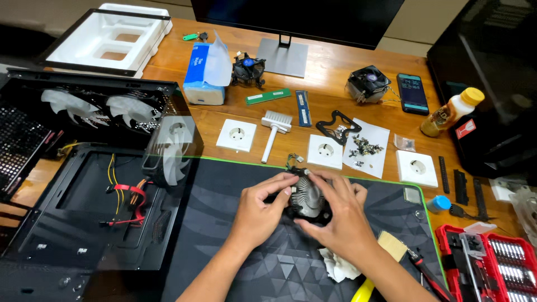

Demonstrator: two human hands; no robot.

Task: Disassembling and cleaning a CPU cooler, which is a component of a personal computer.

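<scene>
Single view only, worn on the head, looking steeply down and forward across a wooden desk (335, 67) from the near edge. Close to the working area: forearms entering from the bottom edge, left hand (258, 208) and right hand (338, 213) just below frame centre over a dark desk mat (224, 184). Farther off toward the top edge, a monitor stand (283, 56) with the screen cropped. At left, an open black computer case (84, 184) cut by the frame edge; at lower right, a red bit set (492, 265) partly cropped. No second view, so no shared part to compare.
</scene>
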